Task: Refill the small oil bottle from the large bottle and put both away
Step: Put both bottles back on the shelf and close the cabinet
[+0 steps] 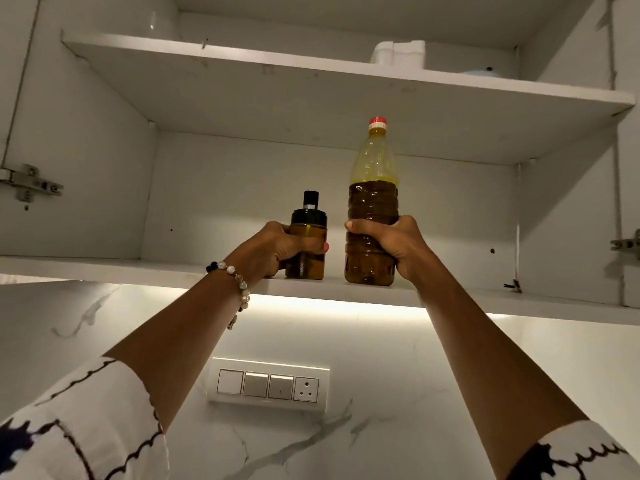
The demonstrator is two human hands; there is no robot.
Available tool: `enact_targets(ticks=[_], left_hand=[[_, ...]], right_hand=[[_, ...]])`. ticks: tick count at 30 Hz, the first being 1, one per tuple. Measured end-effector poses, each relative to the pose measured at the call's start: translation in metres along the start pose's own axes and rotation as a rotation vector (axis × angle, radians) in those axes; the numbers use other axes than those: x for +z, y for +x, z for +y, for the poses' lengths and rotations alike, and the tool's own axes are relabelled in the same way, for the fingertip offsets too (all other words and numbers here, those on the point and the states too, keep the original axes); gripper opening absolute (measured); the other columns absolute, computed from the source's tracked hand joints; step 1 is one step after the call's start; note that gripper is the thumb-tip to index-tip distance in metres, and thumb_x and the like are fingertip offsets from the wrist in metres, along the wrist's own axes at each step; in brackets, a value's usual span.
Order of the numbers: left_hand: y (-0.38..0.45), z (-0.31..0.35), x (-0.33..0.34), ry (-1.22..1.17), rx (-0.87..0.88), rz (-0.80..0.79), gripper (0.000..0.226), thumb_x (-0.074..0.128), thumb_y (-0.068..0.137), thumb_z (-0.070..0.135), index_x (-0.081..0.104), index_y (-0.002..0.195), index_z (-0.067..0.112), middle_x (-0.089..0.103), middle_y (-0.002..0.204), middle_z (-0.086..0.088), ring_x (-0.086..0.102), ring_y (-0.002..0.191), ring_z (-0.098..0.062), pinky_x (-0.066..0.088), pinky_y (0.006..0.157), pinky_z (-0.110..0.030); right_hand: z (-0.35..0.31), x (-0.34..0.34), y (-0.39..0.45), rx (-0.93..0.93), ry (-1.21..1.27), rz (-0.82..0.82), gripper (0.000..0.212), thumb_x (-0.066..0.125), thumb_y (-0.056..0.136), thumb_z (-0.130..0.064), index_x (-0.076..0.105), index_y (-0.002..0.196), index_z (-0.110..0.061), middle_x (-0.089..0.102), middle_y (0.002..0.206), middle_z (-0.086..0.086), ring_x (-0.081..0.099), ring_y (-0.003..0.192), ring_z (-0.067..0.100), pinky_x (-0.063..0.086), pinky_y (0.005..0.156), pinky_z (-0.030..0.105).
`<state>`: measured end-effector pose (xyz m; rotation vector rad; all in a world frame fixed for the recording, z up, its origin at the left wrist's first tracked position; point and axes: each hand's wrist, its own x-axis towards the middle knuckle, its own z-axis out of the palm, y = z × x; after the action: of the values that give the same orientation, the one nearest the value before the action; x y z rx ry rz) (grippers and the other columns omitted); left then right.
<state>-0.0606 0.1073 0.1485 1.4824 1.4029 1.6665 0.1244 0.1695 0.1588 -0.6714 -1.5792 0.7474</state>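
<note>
The small oil bottle [308, 223], with a black cap and amber oil, stands on the lower shelf [138, 270] of an open white wall cabinet. My left hand [277, 247] grips its body from the left. To its right the large plastic bottle [372, 188], red-capped and about two-thirds full of dark oil, stands on the same shelf. My right hand [394, 247] grips its lower half from the right. Both bottles are upright, a hand's width apart.
An upper shelf [242, 64] holds a white container [398, 53] at the back right. Cabinet door hinges [31, 183] show at both sides. Below the cabinet a lit marble backsplash carries a switch and socket panel [268, 382].
</note>
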Motion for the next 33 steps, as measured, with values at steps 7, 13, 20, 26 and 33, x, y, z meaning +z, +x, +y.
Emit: enact_targets(ticks=[7, 13, 20, 26, 33], left_hand=[[-0.023, 0.002, -0.008, 0.102, 0.065, 0.174, 0.059, 0.088, 0.066, 0.025, 0.058, 0.114, 0.007, 0.065, 0.105, -0.009, 0.063, 0.096, -0.021, 0.053, 0.083, -0.031], [-0.099, 0.010, -0.028, 0.054, 0.196, 0.366, 0.014, 0.073, 0.084, 0.016, 0.071, 0.095, 0.007, 0.073, 0.092, -0.006, 0.072, 0.074, -0.018, 0.060, 0.067, -0.032], [-0.207, -0.016, -0.087, -0.097, 0.214, 0.586, 0.013, 0.068, 0.089, 0.020, 0.070, 0.082, 0.009, 0.072, 0.067, -0.006, 0.066, 0.053, -0.017, 0.054, 0.052, -0.026], [-0.271, -0.042, -0.179, -0.229, 0.088, 1.090, 0.032, 0.075, 0.082, 0.032, 0.067, 0.100, 0.007, 0.070, 0.085, -0.011, 0.061, 0.059, -0.017, 0.052, 0.047, -0.025], [-0.322, -0.034, -0.255, -0.257, 0.248, 1.301, 0.074, 0.081, 0.073, 0.029, 0.040, 0.134, 0.023, 0.060, 0.119, 0.001, 0.060, 0.099, -0.016, 0.047, 0.098, -0.033]], right_hand=[[0.002, -0.014, -0.027, -0.002, -0.170, -0.018, 0.057, 0.082, 0.067, -0.046, 0.060, 0.111, -0.016, 0.068, 0.102, 0.003, 0.066, 0.089, 0.019, 0.054, 0.075, 0.032], [-0.011, -0.011, -0.073, -0.270, -0.736, 0.359, 0.041, 0.064, 0.087, -0.046, 0.063, 0.097, -0.005, 0.066, 0.091, 0.011, 0.063, 0.082, 0.028, 0.049, 0.067, 0.034], [-0.022, 0.040, -0.136, -0.518, -0.337, 0.153, 0.031, 0.060, 0.092, -0.030, 0.066, 0.073, -0.007, 0.067, 0.066, 0.009, 0.064, 0.060, 0.023, 0.052, 0.060, 0.033], [-0.034, 0.113, -0.199, -0.541, -0.129, -0.052, 0.054, 0.047, 0.083, -0.057, 0.065, 0.066, -0.009, 0.064, 0.056, 0.006, 0.063, 0.052, 0.027, 0.054, 0.055, 0.045], [-0.072, 0.196, -0.265, -0.646, -0.238, -0.150, 0.036, 0.060, 0.088, -0.040, 0.058, 0.063, -0.015, 0.055, 0.051, 0.001, 0.050, 0.052, 0.028, 0.048, 0.056, 0.035]])
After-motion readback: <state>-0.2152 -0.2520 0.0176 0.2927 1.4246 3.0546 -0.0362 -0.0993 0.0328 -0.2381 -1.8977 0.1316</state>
